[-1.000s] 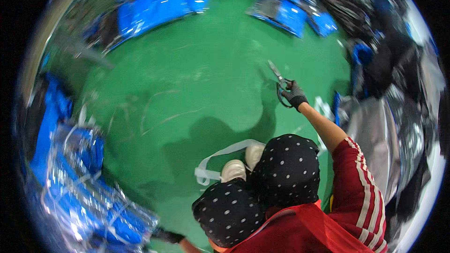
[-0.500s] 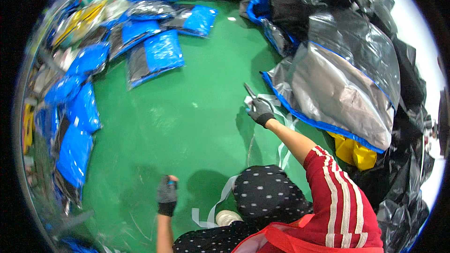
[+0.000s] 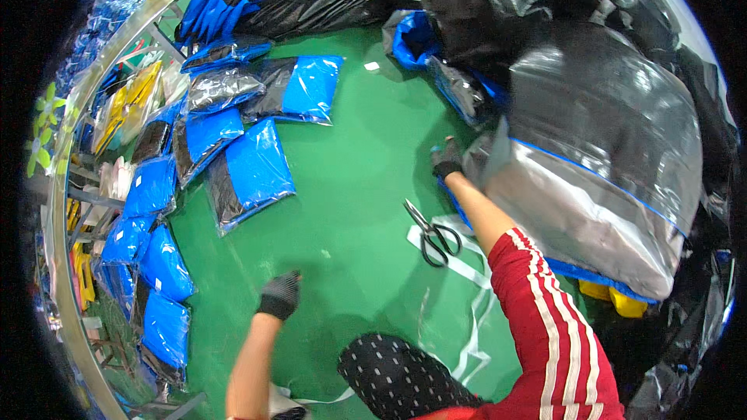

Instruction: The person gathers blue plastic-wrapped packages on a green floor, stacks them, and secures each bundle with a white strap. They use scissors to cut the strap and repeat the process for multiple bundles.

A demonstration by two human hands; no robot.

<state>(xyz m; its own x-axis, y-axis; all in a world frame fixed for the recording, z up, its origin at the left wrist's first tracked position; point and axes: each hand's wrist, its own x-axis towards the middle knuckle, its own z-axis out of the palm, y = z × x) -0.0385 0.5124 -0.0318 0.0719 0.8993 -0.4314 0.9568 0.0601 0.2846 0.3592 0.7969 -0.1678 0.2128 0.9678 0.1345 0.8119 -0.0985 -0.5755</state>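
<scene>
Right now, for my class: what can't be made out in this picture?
In the head view:
Right hand: blur obscures whether it touches the silver sheet.
Left hand: its palm is hidden by its own back.
Yellow item: mostly covered by that sheet.
Spotted black trouser leg: cut off by the lower edge.

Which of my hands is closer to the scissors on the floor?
The right. Your right hand is just beyond the scissors; your left hand is farther off, to their left and nearer your body.
</scene>
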